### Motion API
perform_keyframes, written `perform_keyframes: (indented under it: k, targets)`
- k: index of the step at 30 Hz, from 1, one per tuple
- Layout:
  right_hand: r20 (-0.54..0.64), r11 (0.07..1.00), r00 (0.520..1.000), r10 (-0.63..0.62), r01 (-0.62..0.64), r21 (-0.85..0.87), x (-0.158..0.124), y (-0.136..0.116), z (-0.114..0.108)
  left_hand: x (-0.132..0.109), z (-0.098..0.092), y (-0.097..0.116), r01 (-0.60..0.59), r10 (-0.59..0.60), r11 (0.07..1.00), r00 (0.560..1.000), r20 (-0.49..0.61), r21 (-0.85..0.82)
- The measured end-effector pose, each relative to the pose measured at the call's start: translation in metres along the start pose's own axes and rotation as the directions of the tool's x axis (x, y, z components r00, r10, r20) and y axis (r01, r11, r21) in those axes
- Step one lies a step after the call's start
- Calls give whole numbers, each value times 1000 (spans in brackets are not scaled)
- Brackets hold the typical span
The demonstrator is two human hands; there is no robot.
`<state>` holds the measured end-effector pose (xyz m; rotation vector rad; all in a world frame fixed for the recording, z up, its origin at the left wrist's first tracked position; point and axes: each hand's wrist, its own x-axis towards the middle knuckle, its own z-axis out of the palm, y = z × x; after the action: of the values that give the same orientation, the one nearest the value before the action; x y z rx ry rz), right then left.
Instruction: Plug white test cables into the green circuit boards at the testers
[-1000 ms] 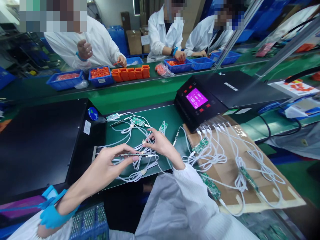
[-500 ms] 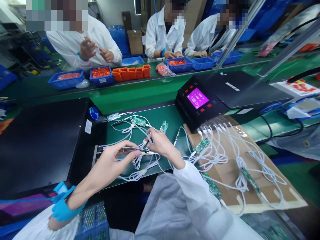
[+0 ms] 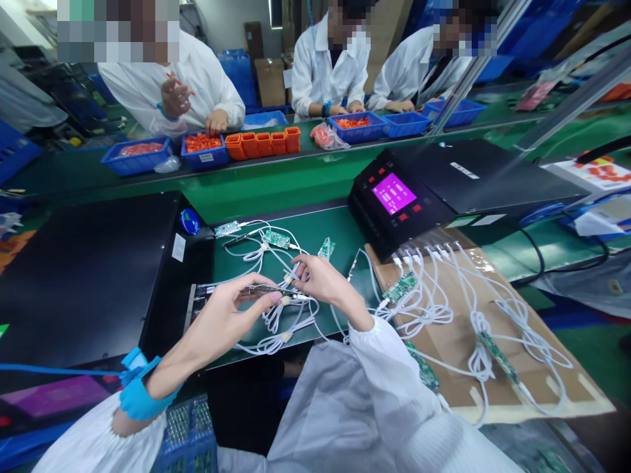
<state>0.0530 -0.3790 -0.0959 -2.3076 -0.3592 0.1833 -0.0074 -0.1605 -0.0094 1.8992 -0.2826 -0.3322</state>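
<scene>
My left hand [image 3: 227, 318] pinches a thin circuit board [image 3: 263, 288] between thumb and fingers, so the board shows nearly edge-on. At its right end sits a white cable plug [image 3: 300, 298]. Just above and right of that plug is my right hand [image 3: 328, 284], its fingers curled together; what lies between them, if anything, is hidden. Coiled white cables [image 3: 276, 318] lie on the green mat below both hands. Farther back on the mat rest a cabled green board [image 3: 277, 239] and another green board [image 3: 326, 248].
A black box [image 3: 98, 276] stands left, and a black device with a purple screen [image 3: 394, 194] stands right. Cabled boards [image 3: 400, 288] lie on cardboard [image 3: 458, 348]. Across the bench, people in white coats work by blue bins [image 3: 204, 157] and orange holders [image 3: 263, 144].
My hands keep nearly the same pose around the board. The whole view has shifted slightly. Across the bench, the left co-worker's one hand has lowered to the bin of orange parts.
</scene>
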Motion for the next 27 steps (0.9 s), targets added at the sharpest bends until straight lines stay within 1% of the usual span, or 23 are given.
perform_keyframes:
  k: [2,6,8,11,14,16,18,20,22,24,25,27]
  targets:
    - [-8,999,1000,12,-12,47,-1,0,-2,1,0,0,-2,2,1000,1000,-2,-6]
    - [-61,987,998,-16,26,160,-3,1,-6,4,1,-2,-6,6,1000,1000,-6,-20]
    - [-35,966,998,-48,56,253,-4,0,-9,6,2,-4,-4,4,1000,1000,-17,-23]
    - [38,908,986,-160,132,398,-4,-4,-15,9,5,-8,-13,13,1000,999,-41,-9]
    - [77,850,960,-268,198,488,-4,-9,-20,11,10,-13,-33,34,999,993,-117,6]
    - [96,828,949,-301,210,520,-3,-10,-21,12,13,-15,-24,21,1000,984,-175,-14]
    - [109,813,944,-310,204,546,-1,-10,-21,13,16,-16,-10,-1,998,979,-201,-56]
    - [128,798,942,-312,186,573,-1,-8,-21,14,19,-17,-13,-6,995,981,-195,-98]
    - [159,780,935,-316,161,605,-1,-6,-20,15,21,-19,-26,-1,990,982,-189,-140]
    - [183,766,936,-301,123,631,-3,-6,-21,16,21,-21,-30,-9,983,978,-210,-184]
    - [174,762,945,-275,105,639,-6,-6,-21,16,21,-23,-31,-16,980,973,-229,-198]
    - [95,759,972,-215,105,643,-12,-12,-21,15,21,-25,-33,-18,981,966,-259,-193]
